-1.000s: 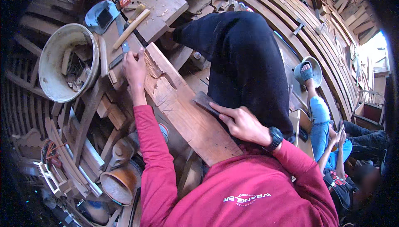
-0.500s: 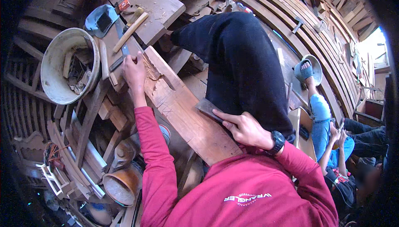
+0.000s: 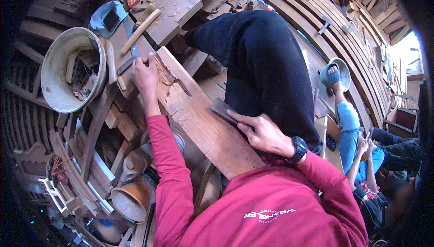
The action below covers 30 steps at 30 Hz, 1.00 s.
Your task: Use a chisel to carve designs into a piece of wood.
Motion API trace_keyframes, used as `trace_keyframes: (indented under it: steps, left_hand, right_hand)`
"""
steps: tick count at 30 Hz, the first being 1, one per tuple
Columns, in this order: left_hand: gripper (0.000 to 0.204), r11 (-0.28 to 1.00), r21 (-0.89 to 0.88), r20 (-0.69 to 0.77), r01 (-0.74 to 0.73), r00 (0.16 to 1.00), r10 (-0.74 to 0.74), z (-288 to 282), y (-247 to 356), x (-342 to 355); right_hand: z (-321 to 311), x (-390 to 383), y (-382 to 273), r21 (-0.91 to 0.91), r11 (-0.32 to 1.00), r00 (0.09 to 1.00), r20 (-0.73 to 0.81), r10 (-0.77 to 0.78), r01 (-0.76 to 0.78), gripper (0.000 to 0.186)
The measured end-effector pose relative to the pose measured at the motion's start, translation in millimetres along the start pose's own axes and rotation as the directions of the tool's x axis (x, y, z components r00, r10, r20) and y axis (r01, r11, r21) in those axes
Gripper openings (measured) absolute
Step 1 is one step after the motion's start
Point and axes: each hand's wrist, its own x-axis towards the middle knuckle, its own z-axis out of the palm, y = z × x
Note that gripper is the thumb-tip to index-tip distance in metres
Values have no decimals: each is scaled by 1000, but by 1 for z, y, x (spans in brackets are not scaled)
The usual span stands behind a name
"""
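Across my lap slants a reddish-brown wooden board (image 3: 212, 131), with a rough splintered hollow and a notch near its far end. My left hand (image 3: 145, 77) is at the board's far left edge, its fingers curled together; what they hold, if anything, is hidden. Just left of those fingers lies a dark flat handle-like piece (image 3: 124, 66) on the bench. My right hand (image 3: 264, 131) is closed round a dark flat rectangular bar (image 3: 224, 110), forefinger stretched along it, and the bar rests on the board's right side. Its exact kind does not show.
A whitish bucket (image 3: 68, 107) with wood scraps stands at left, beside a pale wooden tool handle (image 3: 141, 31) and a light-blue visor-like item (image 3: 108, 18). An orange pot (image 3: 147, 188) sits lower left. Long planks (image 3: 312, 25) and a seated person (image 3: 348, 129) are at right.
The bar and my right hand have shifted slightly left and up along the board. My left hand has moved only a little, with its fingers still curled.
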Motion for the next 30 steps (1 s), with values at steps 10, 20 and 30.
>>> trace_keyframes:
  steps: [10,20,30]
  left_hand:
    - [40,1000,-4,20,28,999,-28,-1,1,-5]
    - [45,996,3,63,88,994,-88,-3,-3,-5]
    - [42,999,-12,-7,50,999,-50,1,-2,-8]
  right_hand:
    - [2,5,4,-21,999,999,-7,-33,33,49]
    - [-1,13,-2,-46,998,999,12,-50,51,48]
    - [12,30,-2,-42,995,992,-84,-97,94,47]
